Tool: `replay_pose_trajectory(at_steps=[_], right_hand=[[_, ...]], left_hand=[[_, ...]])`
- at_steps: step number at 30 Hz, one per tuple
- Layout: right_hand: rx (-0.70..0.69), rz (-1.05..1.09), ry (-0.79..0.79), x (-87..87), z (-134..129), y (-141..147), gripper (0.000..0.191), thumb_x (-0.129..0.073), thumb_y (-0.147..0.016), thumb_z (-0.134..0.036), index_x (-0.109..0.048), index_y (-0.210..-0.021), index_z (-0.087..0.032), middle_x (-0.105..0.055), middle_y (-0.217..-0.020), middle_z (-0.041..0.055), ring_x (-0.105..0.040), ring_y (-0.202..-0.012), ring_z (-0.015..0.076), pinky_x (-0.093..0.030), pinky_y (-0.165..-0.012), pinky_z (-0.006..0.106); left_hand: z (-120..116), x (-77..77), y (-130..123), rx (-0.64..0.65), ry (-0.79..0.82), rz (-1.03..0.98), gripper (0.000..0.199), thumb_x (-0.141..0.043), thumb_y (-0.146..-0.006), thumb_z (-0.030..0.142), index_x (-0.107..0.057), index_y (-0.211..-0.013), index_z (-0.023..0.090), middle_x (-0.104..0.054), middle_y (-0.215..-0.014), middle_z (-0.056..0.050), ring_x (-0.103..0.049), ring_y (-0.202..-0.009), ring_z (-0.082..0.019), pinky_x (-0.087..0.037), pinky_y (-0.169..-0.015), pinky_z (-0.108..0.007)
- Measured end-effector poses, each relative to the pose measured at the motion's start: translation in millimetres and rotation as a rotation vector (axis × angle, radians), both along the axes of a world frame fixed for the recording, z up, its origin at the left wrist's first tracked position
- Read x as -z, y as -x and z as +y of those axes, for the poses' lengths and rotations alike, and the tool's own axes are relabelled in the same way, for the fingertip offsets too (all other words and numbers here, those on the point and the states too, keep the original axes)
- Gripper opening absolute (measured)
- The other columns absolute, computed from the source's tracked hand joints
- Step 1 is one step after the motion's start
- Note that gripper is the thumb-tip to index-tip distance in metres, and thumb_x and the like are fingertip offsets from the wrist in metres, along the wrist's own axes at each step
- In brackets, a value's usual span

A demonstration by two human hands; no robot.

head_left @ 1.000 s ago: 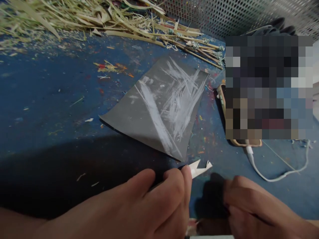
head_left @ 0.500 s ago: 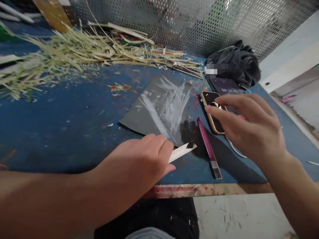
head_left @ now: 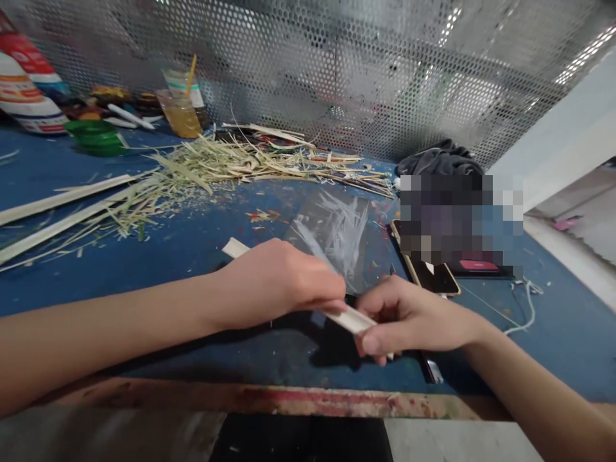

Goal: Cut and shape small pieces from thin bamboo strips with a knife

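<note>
My left hand is closed over a pale bamboo strip, palm down, with the strip's far end sticking out behind the knuckles. Thumb and fingers of my right hand pinch the strip near its other end, which points down to the right. The strip is held just above the blue table. Beyond my hands lies a dark grey sheet with white scratch marks, partly covered by the left hand. A slim tool's silver end shows below my right hand; the rest is hidden.
A phone lies right of the sheet, near a white cord and a dark cloth. Shredded bamboo strips spread along the back. Further left stand a cup of amber liquid, a green container and bottles.
My right hand has come down from above the phone and now grips the strip too. The strip has turned, its right end now pointing toward me. The view has shifted, showing more at the left.
</note>
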State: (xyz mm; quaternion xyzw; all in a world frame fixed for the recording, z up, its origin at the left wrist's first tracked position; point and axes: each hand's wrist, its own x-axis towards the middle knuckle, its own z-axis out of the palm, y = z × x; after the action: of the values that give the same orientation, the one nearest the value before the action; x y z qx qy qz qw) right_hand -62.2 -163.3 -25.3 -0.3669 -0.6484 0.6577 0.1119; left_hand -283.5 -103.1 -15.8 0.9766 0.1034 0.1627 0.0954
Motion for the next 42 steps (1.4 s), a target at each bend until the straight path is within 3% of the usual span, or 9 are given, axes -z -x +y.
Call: replay_pose_trajectory(at_steps=[4,11,15,22,26,29,36,39,42], right_hand=[[-0.151,0.013,0.217,5.7,-8,9,0.033,-0.072,-0.075,-0.044,-0.063,-0.069,-0.012,-0.056,-0.057,-0.0039,-0.05,-0.049,0.0051,-0.038,-0.045,0.014],[-0.309,-0.025,0.406,3.5,-17,19,0.024,-0.061,-0.084,-0.025,-0.058,-0.063,-0.014,-0.051,-0.054,-0.0073,-0.041,-0.041,0.0014,-0.037,-0.039,0.009],[-0.294,0.068,0.239,4.3,-24,20,0.033,-0.055,-0.089,-0.022,-0.049,-0.057,-0.015,-0.043,-0.049,-0.0086,-0.042,-0.042,0.0012,-0.035,-0.041,0.007],[-0.317,0.237,-0.067,12.2,-29,22,0.046,-0.046,-0.095,-0.033,-0.035,-0.053,-0.017,-0.035,-0.052,-0.0078,-0.033,-0.049,0.003,-0.031,-0.048,0.013],[-0.248,0.28,-0.196,6.2,-34,24,0.052,-0.031,-0.096,-0.055,-0.038,-0.058,-0.019,-0.032,-0.055,-0.0062,-0.031,-0.052,0.0066,-0.034,-0.052,0.018],[-0.186,0.332,-0.317,-1.8,-38,27,0.053,-0.028,-0.096,-0.058,-0.038,-0.059,-0.021,-0.036,-0.055,-0.0044,-0.036,-0.05,0.0077,-0.033,-0.051,0.021],[0.074,0.62,-0.425,-34.8,-43,46,0.054,-0.037,-0.097,-0.045,-0.047,-0.052,-0.019,-0.043,-0.044,-0.0039,-0.04,-0.04,0.0065,-0.033,-0.043,0.019],[0.219,0.673,-0.457,-50.9,-39,57,0.054,-0.034,-0.099,-0.041,-0.057,-0.054,-0.02,-0.045,-0.039,-0.004,-0.038,-0.034,0.0073,-0.031,-0.039,0.021],[0.317,0.692,-0.472,-61.3,-30,68,0.049,-0.041,-0.097,-0.04,-0.061,-0.057,-0.02,-0.047,-0.037,-0.004,-0.035,-0.03,0.0085,-0.028,-0.034,0.023]], left_hand=[[-7,10.3,-1,0.101,-0.218,0.015,0.032,-0.044,-0.096,0.032,-0.059,-0.069,0.021,-0.049,-0.058,0.003,-0.043,-0.05,-0.01,-0.018,-0.047,-0.03],[-14,6.0,-11,0.238,-0.265,0.027,0.028,-0.056,-0.089,0.037,-0.059,-0.065,0.023,-0.049,-0.056,0.004,-0.043,-0.047,-0.012,-0.018,-0.044,-0.031],[-14,0.6,-14,0.292,-0.212,0.039,0.026,-0.062,-0.085,0.038,-0.06,-0.063,0.023,-0.05,-0.055,0.004,-0.046,-0.048,-0.012,-0.021,-0.043,-0.032],[-10,3.5,-13,0.355,0.165,-0.021,0.026,-0.054,-0.092,0.027,-0.063,-0.068,0.022,-0.062,-0.061,0.002,-0.058,-0.057,-0.01,-0.036,-0.052,-0.025],[-10,1.1,-16,0.397,0.482,-0.056,0.022,-0.052,-0.092,0.018,-0.061,-0.072,0.02,-0.069,-0.07,-0.001,-0.063,-0.066,-0.009,-0.043,-0.062,-0.016],[-13,-4.2,-19,0.404,0.693,-0.087,0.022,-0.053,-0.09,0.015,-0.059,-0.069,0.019,-0.066,-0.069,0.0,-0.06,-0.065,-0.008,-0.043,-0.061,-0.014],[-31,-33.4,-30,0.243,1.249,-0.393,0.041,-0.051,-0.085,0.053,-0.048,-0.064,0.018,-0.036,-0.049,0.006,-0.03,-0.04,-0.007,-0.026,-0.038,-0.02],[-32,-46.6,-31,0.186,1.294,-0.559,0.047,-0.059,-0.072,0.062,-0.046,-0.06,0.018,-0.03,-0.047,0.007,-0.023,-0.04,-0.005,-0.017,-0.037,-0.021],[-28,-49.9,-30,0.112,1.256,-0.677,0.046,-0.064,-0.066,0.061,-0.045,-0.061,0.018,-0.032,-0.046,0.008,-0.026,-0.038,-0.005,-0.018,-0.036,-0.02]])
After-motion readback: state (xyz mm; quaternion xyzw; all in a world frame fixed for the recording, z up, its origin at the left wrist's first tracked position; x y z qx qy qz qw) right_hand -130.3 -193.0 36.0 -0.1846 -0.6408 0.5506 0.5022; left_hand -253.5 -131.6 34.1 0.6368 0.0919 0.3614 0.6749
